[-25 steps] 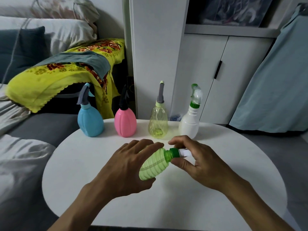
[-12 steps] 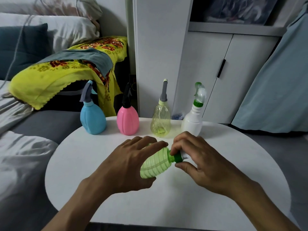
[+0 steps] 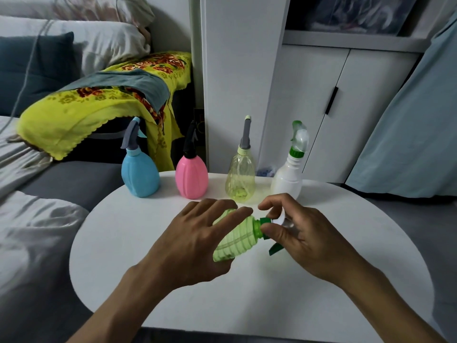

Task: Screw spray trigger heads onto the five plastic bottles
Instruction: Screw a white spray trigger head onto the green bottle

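A ribbed light-green bottle [image 3: 237, 241] is held tilted above the round white table [image 3: 128, 246], neck pointing right. My left hand [image 3: 195, 246] grips its body. At its neck, my right hand [image 3: 301, 233] pinches the dark green collar of the spray trigger head [image 3: 266, 225]; the green trigger lever sticks out below my fingers. The clear spray body is mostly hidden in my right palm. Along the table's back edge stand a blue bottle [image 3: 139, 177], a pink bottle [image 3: 191, 178], a clear yellow bottle [image 3: 240, 179] and a white bottle [image 3: 286, 180], each with a trigger head on top.
A grey sofa with a yellow floral cloth [image 3: 103, 100] lies left of the table. White cabinet doors [image 3: 321, 107] stand behind the bottles, and a pale blue curtain [image 3: 408, 120] hangs at the right. Bare tabletop lies in front of my hands.
My right fingers have shifted round the green collar, and the trigger lever now shows below my hand. The view has moved slightly closer.
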Tool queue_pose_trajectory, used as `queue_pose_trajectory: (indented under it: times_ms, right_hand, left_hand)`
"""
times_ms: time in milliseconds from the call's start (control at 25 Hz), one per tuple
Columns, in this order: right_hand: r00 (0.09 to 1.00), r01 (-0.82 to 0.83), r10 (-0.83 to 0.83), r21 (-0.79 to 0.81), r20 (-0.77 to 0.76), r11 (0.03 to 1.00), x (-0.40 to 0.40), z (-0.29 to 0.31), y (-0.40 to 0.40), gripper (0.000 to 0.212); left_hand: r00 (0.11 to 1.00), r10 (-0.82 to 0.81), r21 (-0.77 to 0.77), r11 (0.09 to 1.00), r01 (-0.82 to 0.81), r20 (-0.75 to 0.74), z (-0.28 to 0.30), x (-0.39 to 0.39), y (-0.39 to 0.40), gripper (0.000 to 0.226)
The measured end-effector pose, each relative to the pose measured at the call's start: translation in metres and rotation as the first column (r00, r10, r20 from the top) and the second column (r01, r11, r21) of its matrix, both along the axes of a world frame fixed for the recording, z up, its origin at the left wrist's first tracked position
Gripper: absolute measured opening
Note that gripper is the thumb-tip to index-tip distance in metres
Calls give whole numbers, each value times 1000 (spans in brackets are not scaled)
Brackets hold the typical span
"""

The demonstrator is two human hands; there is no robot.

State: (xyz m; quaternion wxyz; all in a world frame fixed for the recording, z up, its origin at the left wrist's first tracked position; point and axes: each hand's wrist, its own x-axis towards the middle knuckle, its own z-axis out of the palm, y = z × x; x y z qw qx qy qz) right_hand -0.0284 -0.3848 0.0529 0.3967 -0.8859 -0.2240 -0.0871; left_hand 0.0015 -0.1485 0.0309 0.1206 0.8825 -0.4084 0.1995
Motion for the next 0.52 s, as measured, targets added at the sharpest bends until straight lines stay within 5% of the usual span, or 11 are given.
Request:
queue_pose_trajectory:
  times_ms: [160, 520]
  right_hand:
    - [997, -56, 59, 51, -57, 997, 1, -4, 0, 40]
    - [998, -34, 36, 33, -51, 999, 2, -3, -1, 33]
  left_hand:
    - [1000, 27, 13, 1000, -27, 14, 0, 3, -2, 84]
    - [999, 26, 44, 999, -27, 21, -2, 1, -5, 89]
